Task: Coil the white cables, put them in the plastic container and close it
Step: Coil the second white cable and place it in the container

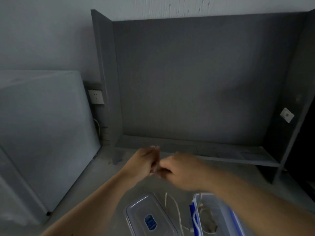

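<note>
My left hand [144, 160] and my right hand [180, 169] meet above the grey desk, fingers pinched together where they touch. A thin white cable [178, 212] hangs down from them and trails over the desk between two plastic pieces. The clear lid [150, 217] with a blue label lies flat at bottom centre. To its right stands the open clear container [219, 217] with blue clips, and a coiled white cable lies inside it. Motion blur hides the exact grip on the cable.
A dark grey shelf unit [196, 82] with side panels rises behind the desk. A pale grey box-like appliance [42, 133] stands on the left. A wall socket [96, 97] sits between them.
</note>
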